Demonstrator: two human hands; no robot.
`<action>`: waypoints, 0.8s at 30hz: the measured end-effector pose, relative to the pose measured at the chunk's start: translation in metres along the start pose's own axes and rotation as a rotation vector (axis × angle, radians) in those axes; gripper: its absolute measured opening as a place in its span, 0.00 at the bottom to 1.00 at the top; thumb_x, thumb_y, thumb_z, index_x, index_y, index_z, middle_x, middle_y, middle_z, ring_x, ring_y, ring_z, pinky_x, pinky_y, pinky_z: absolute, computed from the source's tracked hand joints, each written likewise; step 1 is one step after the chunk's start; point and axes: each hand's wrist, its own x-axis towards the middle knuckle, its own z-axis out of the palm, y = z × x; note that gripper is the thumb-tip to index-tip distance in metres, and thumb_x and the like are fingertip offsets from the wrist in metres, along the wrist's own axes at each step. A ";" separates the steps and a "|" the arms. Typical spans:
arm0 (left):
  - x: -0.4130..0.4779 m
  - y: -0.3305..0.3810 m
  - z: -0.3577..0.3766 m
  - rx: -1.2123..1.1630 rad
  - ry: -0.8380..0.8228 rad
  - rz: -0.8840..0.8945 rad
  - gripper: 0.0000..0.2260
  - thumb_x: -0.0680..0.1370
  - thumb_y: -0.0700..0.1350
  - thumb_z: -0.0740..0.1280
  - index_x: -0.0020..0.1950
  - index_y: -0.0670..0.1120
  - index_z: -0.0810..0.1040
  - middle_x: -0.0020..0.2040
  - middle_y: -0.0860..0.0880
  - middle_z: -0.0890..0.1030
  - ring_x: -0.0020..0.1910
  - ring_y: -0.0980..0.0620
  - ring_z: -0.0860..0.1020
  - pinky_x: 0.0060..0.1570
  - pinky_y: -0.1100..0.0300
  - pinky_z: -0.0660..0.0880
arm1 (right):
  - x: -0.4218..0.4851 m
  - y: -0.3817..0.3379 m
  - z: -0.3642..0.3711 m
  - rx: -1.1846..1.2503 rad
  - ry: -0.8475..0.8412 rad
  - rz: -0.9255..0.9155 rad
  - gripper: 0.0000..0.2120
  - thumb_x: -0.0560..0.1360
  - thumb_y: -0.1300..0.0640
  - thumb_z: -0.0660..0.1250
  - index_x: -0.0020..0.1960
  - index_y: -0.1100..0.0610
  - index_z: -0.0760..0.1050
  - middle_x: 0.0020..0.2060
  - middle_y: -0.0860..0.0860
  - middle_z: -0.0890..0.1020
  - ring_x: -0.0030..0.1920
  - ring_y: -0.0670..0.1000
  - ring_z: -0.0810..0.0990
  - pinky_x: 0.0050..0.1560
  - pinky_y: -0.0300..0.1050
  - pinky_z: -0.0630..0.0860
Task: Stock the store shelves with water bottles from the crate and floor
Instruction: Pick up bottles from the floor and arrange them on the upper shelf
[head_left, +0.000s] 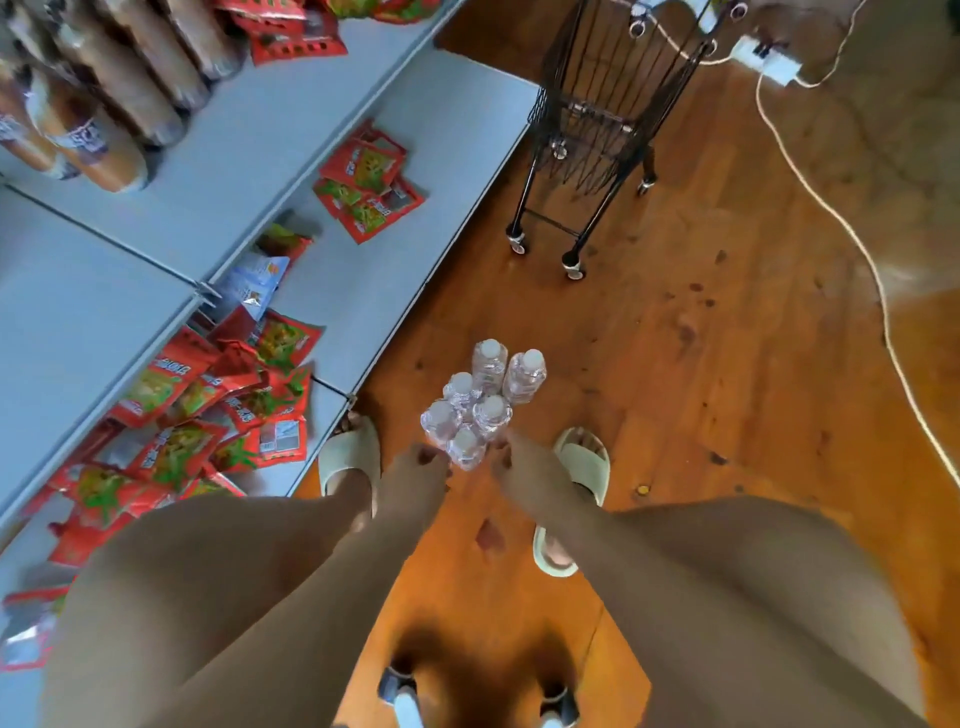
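Note:
Several clear water bottles (480, 402) with white caps stand upright in a cluster on the wooden floor, close to the shelf's front edge. My left hand (418, 467) reaches down to the near left side of the cluster, fingers apart, close to the nearest bottle (466, 447). On the near right side, my right hand (511, 460) has its fingers apart too and holds nothing. Whether either hand touches a bottle I cannot tell. The lowest grey shelf (363, 291) lies to the left.
Red snack packets (218, 395) cover parts of the lower shelf. Brown drink bottles (88, 124) lie on the upper shelf. A black wire cart on wheels (587, 130) stands ahead. A white cable (852, 234) crosses the floor at right. Feet in pale slippers (582, 462) flank the bottles.

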 end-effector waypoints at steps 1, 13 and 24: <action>0.010 -0.012 0.001 0.024 0.011 -0.042 0.05 0.80 0.41 0.63 0.46 0.44 0.78 0.42 0.45 0.83 0.37 0.48 0.79 0.41 0.53 0.76 | 0.012 0.005 0.006 -0.056 -0.025 -0.012 0.13 0.81 0.58 0.61 0.65 0.57 0.72 0.58 0.58 0.80 0.57 0.60 0.79 0.46 0.46 0.69; 0.062 -0.041 0.020 -0.004 0.059 -0.161 0.09 0.79 0.36 0.60 0.47 0.44 0.80 0.44 0.44 0.82 0.42 0.45 0.79 0.38 0.57 0.70 | 0.097 0.013 0.079 -0.616 -0.123 -0.094 0.16 0.81 0.61 0.61 0.68 0.60 0.67 0.63 0.58 0.76 0.59 0.60 0.80 0.52 0.52 0.76; 0.036 -0.034 -0.006 0.194 -0.034 -0.047 0.12 0.77 0.34 0.64 0.56 0.47 0.77 0.51 0.47 0.81 0.42 0.48 0.76 0.37 0.58 0.72 | 0.039 -0.009 0.012 -0.179 -0.045 -0.149 0.11 0.74 0.47 0.67 0.48 0.53 0.81 0.41 0.53 0.82 0.45 0.54 0.79 0.45 0.47 0.72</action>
